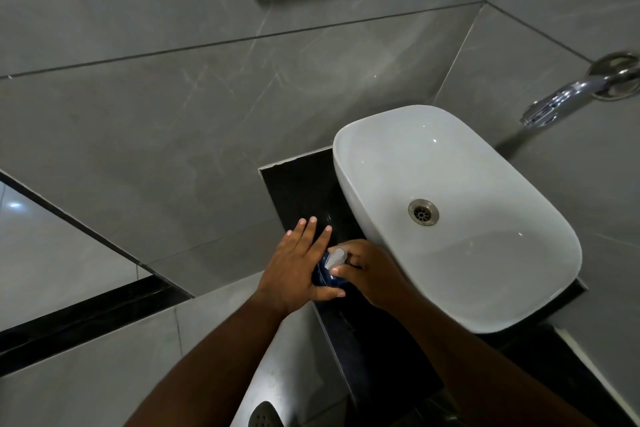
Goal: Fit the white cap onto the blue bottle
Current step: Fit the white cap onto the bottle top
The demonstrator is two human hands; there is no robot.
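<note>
Down at the bottom edge, a dark perforated object (261, 417) pokes into view, too cropped to name. Two bare forearms reach up from there to meet over the black counter (294, 184).

The left hand (298, 270) lies against the near side of the blue bottle (323, 277), fingers stretched out long and almost straight, spread a little, thumb tucked along the bottle's lower side. It braces the bottle with the palm more than it wraps it; whether the palm truly presses the plastic is hidden.

The right hand (367, 270) comes in from the other side, fingers curled in tight around the white cap (336, 258), pinching it at the bottle's top. The cap looks pale and translucent, sitting right at the mouth of the bottle; whether it is seated or only resting there cannot be told, as the fingers cover the join.

The bottle itself stands on the counter strip just left of the white basin (519, 305), mostly hidden between the two hands.

Further on, the basin's metal drain (423, 212) shows in the bowl's middle. Beyond, a chrome tap (568, 97) juts from the grey tiled wall (173, 114) at the right.
</note>
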